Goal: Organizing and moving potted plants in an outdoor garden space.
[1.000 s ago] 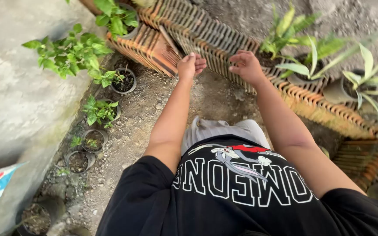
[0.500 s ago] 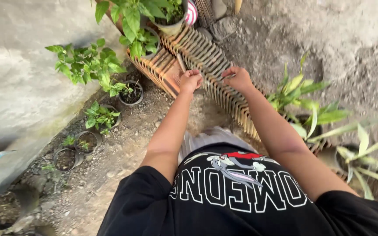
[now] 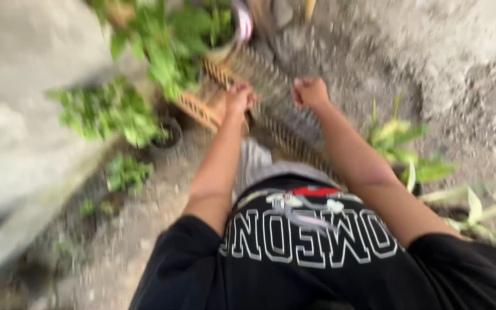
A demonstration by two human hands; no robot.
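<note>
A row of ribbed clay roof tiles (image 3: 276, 109), orange and grey, stands on edge along the bare ground, running from upper left to lower right. The picture is blurred by motion. Both of the person's hands are at the top edge of these tiles. The left hand (image 3: 239, 96) is curled into a loose fist on the orange end of the row; whether it grips a tile cannot be told through the blur. The right hand (image 3: 309, 92) is also closed in a fist, just beside the left, over the grey tiles; what it has hold of, if anything, cannot be told. Bare forearms lead back to a black shirt (image 3: 311, 258) with white lettering. Left of the tiles, leafy green plants (image 3: 167, 40) crowd small dark pots (image 3: 170, 135) against a grey concrete wall (image 3: 24, 115). Right of the tiles, a long-leaved yellow-green plant (image 3: 400, 140) grows from gravelly ground (image 3: 460, 69).
</note>
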